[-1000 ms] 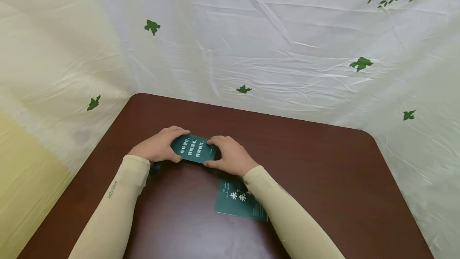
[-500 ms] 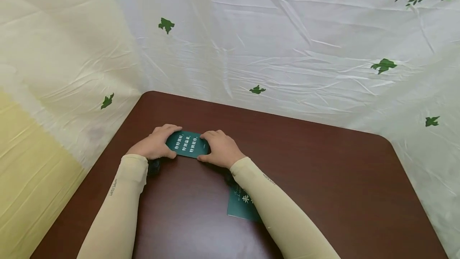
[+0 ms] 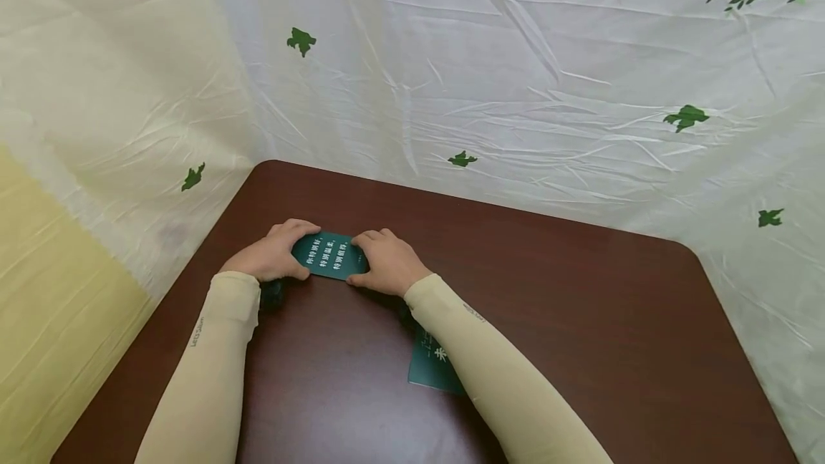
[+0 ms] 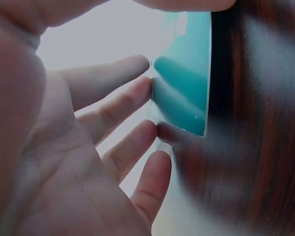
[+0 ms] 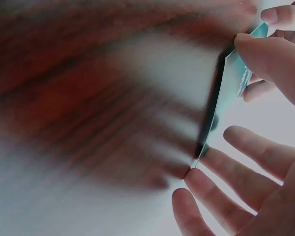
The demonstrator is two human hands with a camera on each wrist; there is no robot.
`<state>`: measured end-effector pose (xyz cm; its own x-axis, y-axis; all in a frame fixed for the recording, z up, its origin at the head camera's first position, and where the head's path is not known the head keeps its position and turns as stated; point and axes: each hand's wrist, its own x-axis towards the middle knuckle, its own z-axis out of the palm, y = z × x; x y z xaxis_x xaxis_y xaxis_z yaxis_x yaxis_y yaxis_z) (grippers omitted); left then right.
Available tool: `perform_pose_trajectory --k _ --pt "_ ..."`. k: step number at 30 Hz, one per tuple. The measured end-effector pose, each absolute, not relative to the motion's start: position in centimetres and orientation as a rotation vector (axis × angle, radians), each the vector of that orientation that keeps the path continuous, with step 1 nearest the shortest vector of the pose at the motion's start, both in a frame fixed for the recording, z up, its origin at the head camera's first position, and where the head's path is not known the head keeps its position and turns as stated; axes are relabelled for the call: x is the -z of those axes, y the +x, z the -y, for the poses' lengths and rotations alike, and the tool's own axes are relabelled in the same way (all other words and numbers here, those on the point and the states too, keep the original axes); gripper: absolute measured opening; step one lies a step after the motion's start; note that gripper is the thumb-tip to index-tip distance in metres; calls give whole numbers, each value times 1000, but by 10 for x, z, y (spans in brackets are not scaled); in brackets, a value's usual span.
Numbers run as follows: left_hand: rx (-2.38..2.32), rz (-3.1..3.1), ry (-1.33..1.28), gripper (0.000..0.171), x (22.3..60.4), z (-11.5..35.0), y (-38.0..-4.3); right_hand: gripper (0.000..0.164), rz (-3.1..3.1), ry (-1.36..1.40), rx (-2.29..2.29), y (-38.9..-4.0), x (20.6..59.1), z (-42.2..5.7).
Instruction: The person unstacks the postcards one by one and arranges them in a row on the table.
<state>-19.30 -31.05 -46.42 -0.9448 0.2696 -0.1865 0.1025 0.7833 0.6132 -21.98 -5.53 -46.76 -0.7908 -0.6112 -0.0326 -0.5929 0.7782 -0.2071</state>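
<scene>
Both hands grip one small dark green card [image 3: 331, 255] with rows of white characters, near the table's far left. My left hand [image 3: 271, 253] spans its left end, thumb on the near edge and fingers on the far edge. My right hand [image 3: 389, 262] spans the right end the same way. In the left wrist view the fingertips touch the edge of the glossy card [image 4: 184, 83]. A dark shadow lies along the near edge of the card [image 5: 228, 91] in the right wrist view; whether it rests on the table I cannot tell.
A larger green printed sheet or booklet [image 3: 430, 367] lies on the brown table [image 3: 567, 321], partly covered by the right sleeve [image 3: 496, 364]. White cloth [image 3: 515, 77] with green leaf prints hangs behind the table and at its sides.
Both hands have carried the card left, toward the table's far left corner, and its shadow has drawn closer. The right sleeve now covers more of the larger green sheet. The head view has shifted slightly.
</scene>
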Motion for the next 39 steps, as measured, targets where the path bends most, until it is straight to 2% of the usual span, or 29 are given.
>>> perform_pose_trajectory --k 7,10,14,18,22,26,30,35,39 --pt "-903 -2707 287 84 461 318 -191 73 -2864 -988 242 -220 466 64" --pt "-891 -2705 263 85 458 319 -190 79 -2833 -971 279 -220 464 61" --pt "-892 -2715 234 90 452 310 -191 89 -2826 -882 370 -221 455 33" --pt "-906 -2752 289 93 443 294 -193 91 -2862 -824 422 -210 446 -11" --pt "-832 -2781 451 92 439 257 -188 85 -2872 -822 484 -185 447 -55" --pt "-717 -2726 706 92 447 194 -172 79 -2871 -813 587 -152 456 -100" --pt "-578 -2627 926 99 454 138 -148 83 -2868 -773 671 -115 468 -140" --pt "-354 -2672 1010 112 455 103 -119 93 -2875 -740 673 -83 478 -165" --pt "-252 -2716 1027 111 453 91 -105 92 -2901 -741 632 -73 479 -168"
